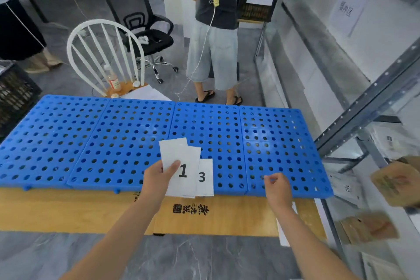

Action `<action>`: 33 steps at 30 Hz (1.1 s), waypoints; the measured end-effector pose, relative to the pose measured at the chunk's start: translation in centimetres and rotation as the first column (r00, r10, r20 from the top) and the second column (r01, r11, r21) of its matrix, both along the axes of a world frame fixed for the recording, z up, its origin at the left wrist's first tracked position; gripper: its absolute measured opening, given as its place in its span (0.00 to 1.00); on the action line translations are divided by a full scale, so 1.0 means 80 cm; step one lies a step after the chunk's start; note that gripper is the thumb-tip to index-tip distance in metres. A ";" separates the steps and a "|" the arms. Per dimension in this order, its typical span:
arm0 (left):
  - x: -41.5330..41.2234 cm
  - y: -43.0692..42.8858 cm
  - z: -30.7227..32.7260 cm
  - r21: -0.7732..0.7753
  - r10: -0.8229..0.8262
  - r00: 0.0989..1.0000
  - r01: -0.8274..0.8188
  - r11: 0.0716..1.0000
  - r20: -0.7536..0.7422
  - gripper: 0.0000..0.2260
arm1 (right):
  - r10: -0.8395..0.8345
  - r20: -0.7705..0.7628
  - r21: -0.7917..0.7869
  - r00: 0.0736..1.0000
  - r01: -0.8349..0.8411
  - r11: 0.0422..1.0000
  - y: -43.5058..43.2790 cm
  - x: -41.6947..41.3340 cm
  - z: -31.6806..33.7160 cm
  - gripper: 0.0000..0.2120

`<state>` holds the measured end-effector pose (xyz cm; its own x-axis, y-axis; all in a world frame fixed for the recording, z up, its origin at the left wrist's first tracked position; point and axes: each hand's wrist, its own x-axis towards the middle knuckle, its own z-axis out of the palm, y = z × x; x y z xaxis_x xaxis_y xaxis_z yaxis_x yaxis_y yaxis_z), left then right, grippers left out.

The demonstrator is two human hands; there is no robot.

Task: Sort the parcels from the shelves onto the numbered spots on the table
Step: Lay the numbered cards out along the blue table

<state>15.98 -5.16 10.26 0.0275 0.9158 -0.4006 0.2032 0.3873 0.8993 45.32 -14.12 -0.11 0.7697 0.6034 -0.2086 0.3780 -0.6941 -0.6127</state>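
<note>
My left hand (159, 179) grips a fan of white number cards (181, 161) over the near edge of the blue perforated table top (127, 134). The front card reads 1 and a card behind it (204, 177) reads 3. My right hand (276, 185) hovers over the right blue panel with fingertips pinched together; nothing shows between them. Brown paper parcels (395, 182) lie on the metal shelves (363, 111) to the right, blurred.
A person in a dark shirt and sandals (213, 36) stands beyond the table's far edge. A white spindle chair (104, 57) with a bottle and a black office chair (150, 38) stand behind the table. A black crate (16, 93) sits at left.
</note>
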 end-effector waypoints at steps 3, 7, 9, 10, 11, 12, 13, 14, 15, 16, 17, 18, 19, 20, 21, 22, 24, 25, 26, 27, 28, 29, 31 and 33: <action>0.033 -0.001 0.005 0.019 -0.083 0.996 0.084 0.996 -0.019 0.08 | -0.082 0.053 -0.088 0.995 0.086 0.992 -0.054 0.047 -0.009 0.10; 0.082 -0.008 0.011 0.059 -0.194 0.979 0.198 0.978 -0.063 0.07 | -0.094 0.058 -0.387 0.994 0.109 0.916 -0.122 0.075 -0.041 0.25; 0.108 -0.019 0.019 0.077 -0.240 0.970 0.241 0.967 -0.029 0.05 | -0.152 0.015 -0.462 0.988 0.141 0.875 -0.145 0.071 -0.051 0.32; 0.121 -0.024 0.023 0.076 -0.251 0.968 0.250 0.965 0.005 0.04 | -0.196 -0.005 -0.447 0.981 0.173 0.878 -0.152 0.069 -0.057 0.33; 0.133 -0.029 0.027 0.067 -0.262 0.965 0.259 0.963 0.035 0.04 | -0.251 -0.019 -0.414 0.968 0.221 0.883 -0.154 0.066 -0.056 0.33; 0.142 -0.035 0.031 0.061 -0.268 0.962 0.264 0.963 0.055 0.04 | -0.303 -0.024 -0.382 0.953 0.271 0.884 -0.155 0.065 -0.057 0.33; 0.150 -0.039 0.032 0.061 -0.277 0.959 0.273 0.960 0.061 0.04 | -0.339 -0.032 -0.363 0.940 0.305 0.880 -0.155 0.064 -0.055 0.34; 0.157 -0.043 0.033 0.057 -0.284 0.957 0.281 0.958 0.059 0.04 | -0.373 -0.054 -0.361 0.926 0.330 0.872 -0.155 0.062 -0.050 0.37; 0.162 -0.047 0.032 0.057 -0.290 0.955 0.287 0.956 0.055 0.04 | -0.409 -0.084 -0.373 0.909 0.352 0.859 -0.157 0.061 -0.049 0.40; 0.166 -0.050 0.034 0.059 -0.287 0.956 0.284 0.957 0.056 0.04 | -0.430 -0.114 -0.397 0.896 0.356 0.846 -0.160 0.059 -0.049 0.42; 0.169 -0.052 0.034 0.065 -0.288 0.956 0.284 0.957 0.062 0.04 | -0.426 -0.150 -0.433 0.892 0.328 0.840 -0.163 0.056 -0.048 0.41; 0.172 -0.055 0.033 0.066 -0.285 0.956 0.281 0.958 0.065 0.04 | -0.409 -0.187 -0.428 0.893 0.301 0.852 -0.164 0.055 -0.055 0.36; 0.175 -0.056 0.031 0.066 -0.287 0.956 0.282 0.957 0.062 0.04 | -0.414 -0.207 -0.380 0.886 0.317 0.869 -0.166 0.057 -0.063 0.28; 0.178 -0.058 0.031 0.065 -0.288 0.956 0.284 0.957 0.055 0.04 | -0.435 -0.244 -0.328 0.867 0.348 0.878 -0.168 0.057 -0.065 0.21; 0.180 -0.060 0.032 0.065 -0.290 0.956 0.287 0.956 0.050 0.04 | -0.459 -0.297 -0.283 0.837 0.382 0.880 -0.168 0.059 -0.064 0.17; 0.182 -0.062 0.033 0.061 -0.288 0.956 0.285 0.957 0.050 0.04 | -0.462 -0.351 -0.249 0.814 0.394 0.884 -0.169 0.063 -0.059 0.15; 0.185 -0.063 0.032 0.047 -0.282 0.957 0.279 0.959 0.069 0.05 | -0.457 -0.429 -0.155 0.779 0.435 0.887 -0.175 0.069 -0.041 0.09; 0.187 -0.063 0.033 0.046 -0.281 0.956 0.278 0.959 0.086 0.05 | -0.459 -0.438 -0.087 0.773 0.472 0.877 -0.180 0.074 -0.031 0.09; 0.188 -0.063 0.036 0.045 -0.281 0.955 0.277 0.960 0.100 0.05 | -0.465 -0.434 -0.023 0.772 0.506 0.862 -0.186 0.079 -0.022 0.08; 0.191 -0.063 0.037 0.046 -0.280 0.953 0.277 0.960 0.115 0.06 | -0.474 -0.427 0.033 0.770 0.537 0.843 -0.191 0.085 -0.012 0.08; 0.193 -0.062 0.040 0.047 -0.277 0.953 0.273 0.961 0.124 0.07 | -0.477 -0.427 0.077 0.768 0.557 0.827 -0.194 0.092 -0.005 0.07; 0.194 -0.060 0.041 0.051 -0.273 0.953 0.268 0.962 0.132 0.07 | -0.476 -0.428 0.105 0.769 0.565 0.818 -0.192 0.099 0.003 0.06; 0.198 -0.059 0.048 0.060 -0.266 0.952 0.259 0.964 0.153 0.07 | -0.429 -0.441 0.141 0.789 0.532 0.835 -0.177 0.111 0.018 0.06; 0.199 -0.058 0.051 0.070 -0.261 0.948 0.252 0.965 0.181 0.07 | -0.353 -0.456 0.151 0.817 0.462 0.874 -0.147 0.118 0.035 0.05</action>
<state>31.91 -9.81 14.34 0.3340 0.8853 -0.3237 0.1167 0.3020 0.9462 54.73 -25.89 2.67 0.8356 0.3254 -0.4426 -0.2229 -0.5355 -0.8145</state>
